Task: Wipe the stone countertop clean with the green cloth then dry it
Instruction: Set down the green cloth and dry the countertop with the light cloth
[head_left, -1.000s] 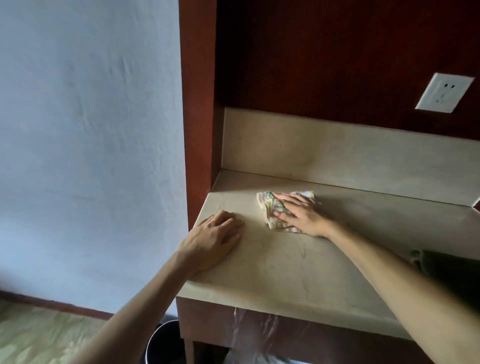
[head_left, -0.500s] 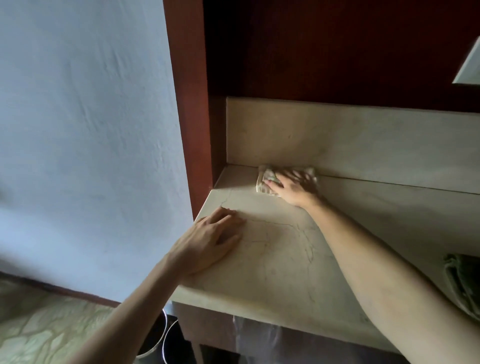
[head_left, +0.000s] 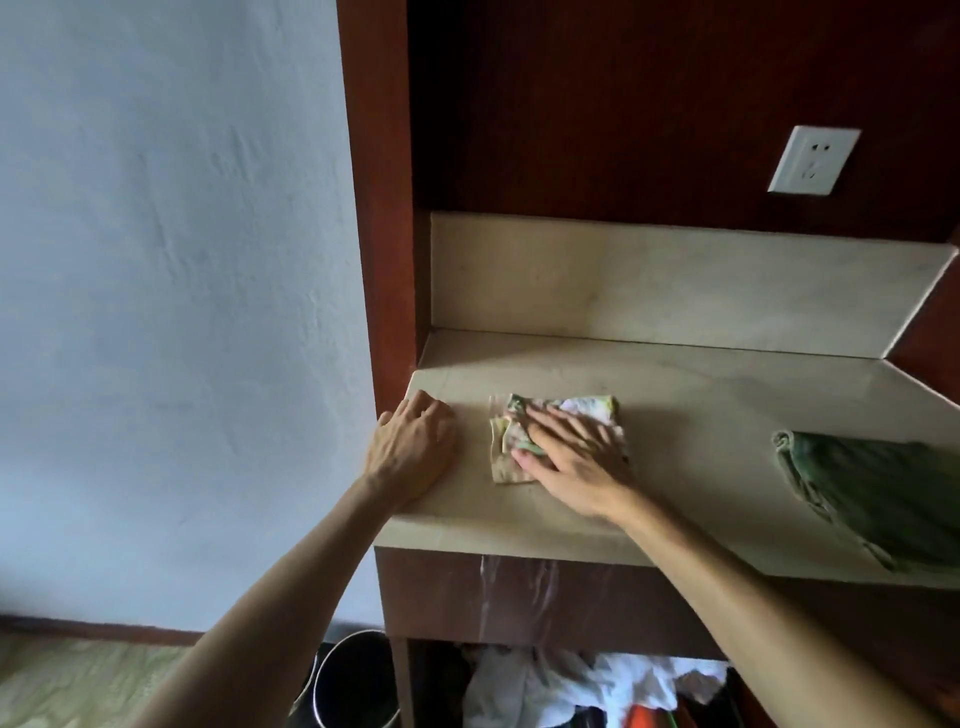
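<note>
The right hand's fingers (head_left: 566, 431) lie straight and spread, flat on a folded pale cloth (head_left: 558, 436), pressing it onto the bench (head_left: 701, 415); the right hand (head_left: 576, 465) covers the cloth's lower right part, and its fingertips point up and to the left. The cloth is a crumpled, roughly square pad with patches of green and pink, its slightly longer axis running left to right along the bench, and it sits near the bench's left end, closer to the front edge than to the stone backsplash (head_left: 675, 283). The left hand (head_left: 413, 452) rests palm down on the bench's left front corner, just beside the cloth but apart from it, its fingers (head_left: 436, 415) loosely bent and holding nothing. Well apart to the right lies the green cloth (head_left: 878, 493), untouched, a folded dark oblong whose long axis runs from upper left to lower right, reaching toward the front edge. Above, a white socket (head_left: 813, 160) sits on the dark wood panel. Below the bench, a metal bin (head_left: 358, 680) stands on the floor beside heaped white fabric (head_left: 571, 686).
</note>
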